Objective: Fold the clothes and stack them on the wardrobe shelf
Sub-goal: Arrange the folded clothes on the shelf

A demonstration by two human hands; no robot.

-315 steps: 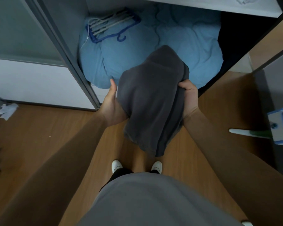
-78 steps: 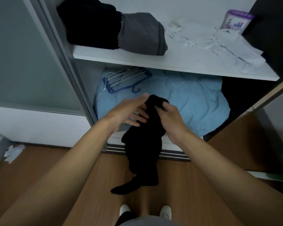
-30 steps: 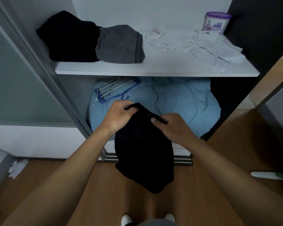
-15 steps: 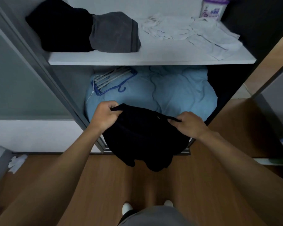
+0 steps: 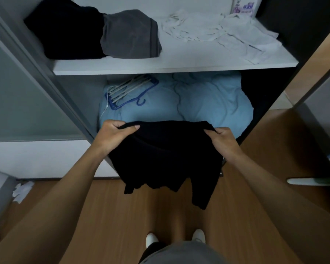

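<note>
Left hand (image 5: 113,135) and right hand (image 5: 222,141) each pinch a top corner of the black garment (image 5: 166,159), fingers curled over the cloth edge. Half a second ago the hands were closer together and the cloth sagged between them; the top edge is now drawn out straight and taut, and the garment hangs flat in front of the open wardrobe, above the wooden floor (image 5: 107,216), its lower hem uneven.

The blue bedding (image 5: 208,103) fills the wardrobe's lower compartment, unchanged. The white shelf (image 5: 170,62) carries, at its left end, a folded black garment (image 5: 65,29) with a folded grey garment (image 5: 130,35) touching its right side, both placed as before. Crumpled white clothes (image 5: 227,35) lie across the shelf's right half, reaching its front right corner. A white and purple tub (image 5: 245,5) stands at the back right corner. Hangers (image 5: 130,90) rest on the bedding's back left. White shoes (image 5: 151,240) show at the bottom edge.
</note>
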